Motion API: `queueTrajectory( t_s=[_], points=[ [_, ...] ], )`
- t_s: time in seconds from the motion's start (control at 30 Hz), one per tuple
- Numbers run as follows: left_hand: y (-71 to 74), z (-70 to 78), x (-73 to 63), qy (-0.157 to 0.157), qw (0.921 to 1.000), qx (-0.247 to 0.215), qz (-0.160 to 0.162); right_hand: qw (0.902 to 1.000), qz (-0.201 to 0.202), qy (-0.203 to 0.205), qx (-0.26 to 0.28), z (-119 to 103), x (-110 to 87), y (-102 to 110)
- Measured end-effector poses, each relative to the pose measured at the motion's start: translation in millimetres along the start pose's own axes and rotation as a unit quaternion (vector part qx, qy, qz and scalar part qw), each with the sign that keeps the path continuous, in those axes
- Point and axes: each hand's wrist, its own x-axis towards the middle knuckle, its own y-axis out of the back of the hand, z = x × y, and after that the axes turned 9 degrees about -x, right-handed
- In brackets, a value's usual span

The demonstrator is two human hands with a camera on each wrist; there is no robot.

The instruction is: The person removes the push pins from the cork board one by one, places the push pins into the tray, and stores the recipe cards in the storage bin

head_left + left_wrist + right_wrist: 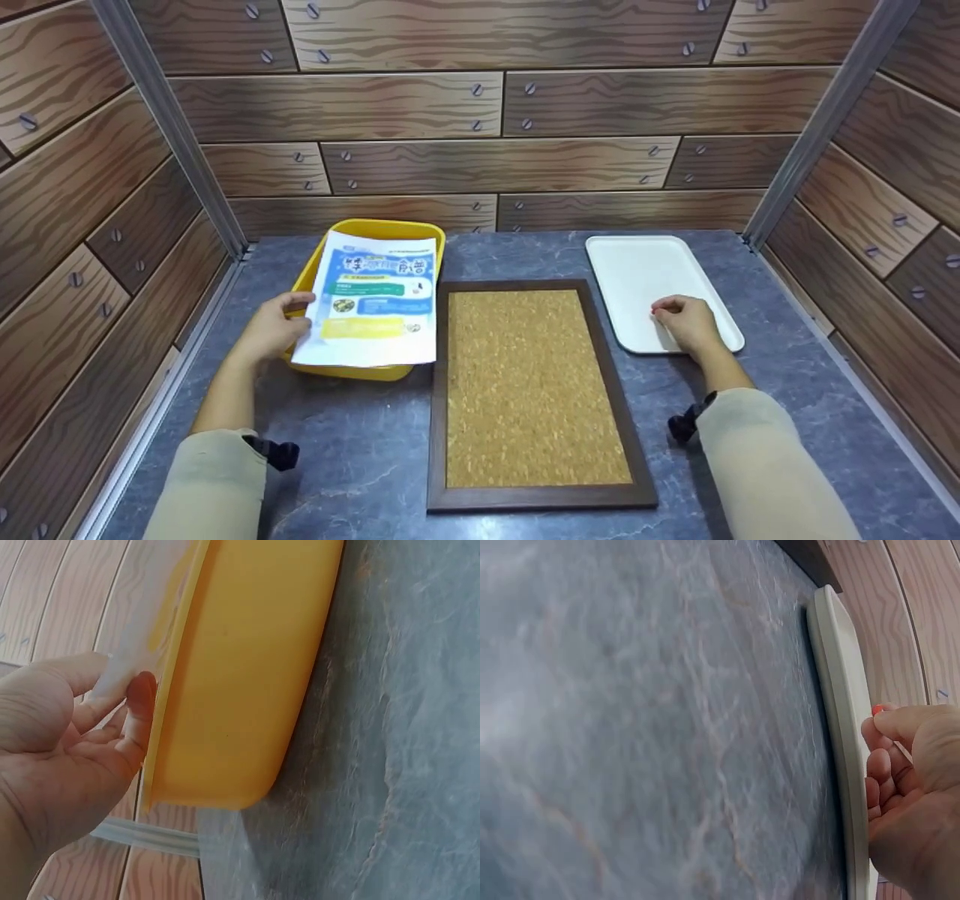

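My left hand [271, 330] is at the left edge of a printed sheet of paper [379, 300] and pinches that edge between thumb and fingers. The sheet, with blue, green and yellow blocks, lies over a yellow plastic basket [346, 371]; in the left wrist view the basket's side wall [232, 675] is beside the fingers. My right hand [688, 324] is above the near part of a white tray [637, 277], pinching a small red pushpin [877, 710] between thumb and index finger. Most of the pin is hidden by the fingertips.
Between the basket and the tray lies a cork board [532, 390] in a dark brown frame, flat on the grey marbled table [345, 465]. Wood-patterned walls [487, 105] enclose the table at the back and both sides, with metal posts at the corners.
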Motion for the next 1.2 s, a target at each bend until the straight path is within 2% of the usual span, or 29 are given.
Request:
queueTrajectory(
  t_s=[0.23,0.37,0.47,0.57,0.77,0.97,1.1,1.2],
  points=[
    [11.9,-2.2,3.7,0.022,0.9995,0.015,-0.019,0.9998,-0.016,0.0,-0.009,1.5,-0.8,2.6],
    [12.5,-3.4,4.9,0.0,0.9992,0.035,-0.017,0.9993,-0.028,0.01,-0.022,1.4,-0.4,2.2],
    [11.0,-4.0,6.6,-0.03,0.9968,0.074,-0.004,0.9991,-0.032,0.017,-0.021,1.3,-0.2,1.7],
    [8.6,-4.3,9.6,-0.046,0.9925,0.112,0.012,0.9992,-0.031,0.019,-0.013,1.3,0.0,0.9],
    [4.5,-4.6,12.7,-0.047,0.9875,0.149,0.019,0.999,-0.041,0.017,-0.008,2.6,0.0,-1.6],
    [-0.6,-8.2,13.8,-0.069,0.9782,0.193,0.032,0.9991,-0.036,0.015,-0.016,3.7,0.5,-3.5],
    [-5.6,-8.9,14.3,-0.055,0.9738,0.22,0.022,0.999,-0.036,0.013,-0.023,4.2,1.1,-3.8],
    [-7.8,-6.3,14.2,-0.035,0.9705,0.238,-0.002,0.9988,-0.036,0.017,-0.028,4.6,1.3,-3.6]
  ],
)
